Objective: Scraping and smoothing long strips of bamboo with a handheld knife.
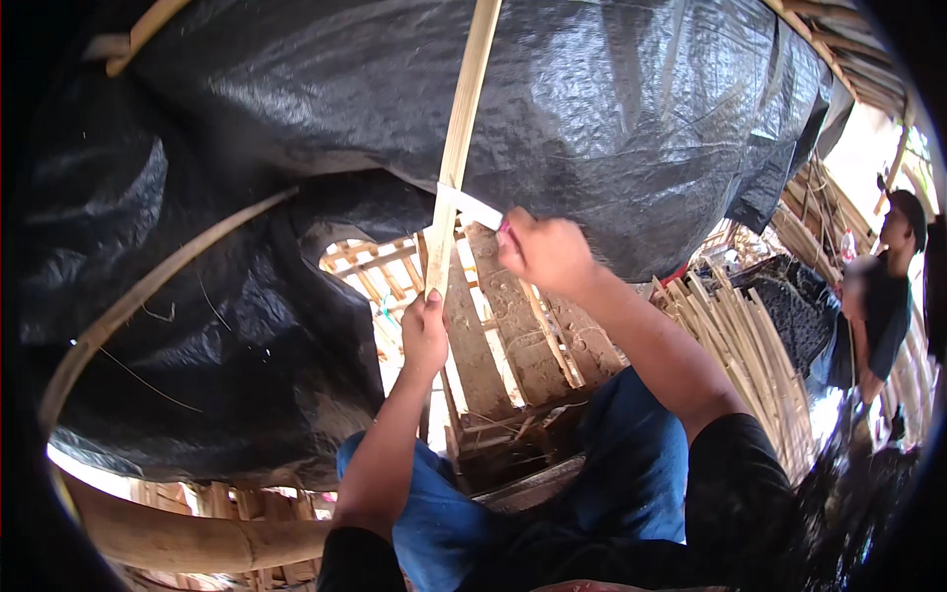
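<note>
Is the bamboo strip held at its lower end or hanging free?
Held. The left hand is closed around the lower end of the bamboo strip, which runs up over the black plastic sheet; the right hand presses a blade against it.

Both forearms raised from below; left hand fingers curled closed; right hand fisted, higher.

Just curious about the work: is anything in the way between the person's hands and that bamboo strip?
Nothing visible. The left hand grips the bamboo strip near its lower end, and the right hand holds a blade directly against it, before the black tarp.
</note>
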A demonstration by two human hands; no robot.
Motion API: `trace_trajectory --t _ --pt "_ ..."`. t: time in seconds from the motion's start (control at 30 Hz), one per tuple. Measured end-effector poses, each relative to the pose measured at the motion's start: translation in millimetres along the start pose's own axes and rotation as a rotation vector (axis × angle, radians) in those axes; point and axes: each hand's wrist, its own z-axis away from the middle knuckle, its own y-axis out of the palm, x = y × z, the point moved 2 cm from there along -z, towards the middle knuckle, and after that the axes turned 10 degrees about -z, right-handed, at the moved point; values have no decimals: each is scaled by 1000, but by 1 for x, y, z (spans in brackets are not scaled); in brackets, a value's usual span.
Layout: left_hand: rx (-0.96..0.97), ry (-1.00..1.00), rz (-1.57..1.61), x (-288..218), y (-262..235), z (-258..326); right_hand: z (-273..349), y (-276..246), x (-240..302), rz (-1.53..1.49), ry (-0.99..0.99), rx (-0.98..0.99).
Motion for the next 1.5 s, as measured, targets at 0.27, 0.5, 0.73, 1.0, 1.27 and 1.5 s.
trace_trajectory --t 0.27,0.5,0.73,1.0,1.27,1.5 --pt "-87 -26 -73 7 3 0 -7 3 7 97 77 114" --pt "-110 -12 -50 -6 -5 5 -26 1 14 149 10 240" --pt "-128 -30 -41 -6 -5 1 -24 5 29 177 -37 229" --pt "-180 8 -16 0 -7 3 -57 -14 14 273 14 149" --pt "-70 -4 -80 -9 -10 9 -77 -37 10 324 -25 160" --pt "-133 51 -135 -10 -11 12 -61 -22 23 278 -52 298"
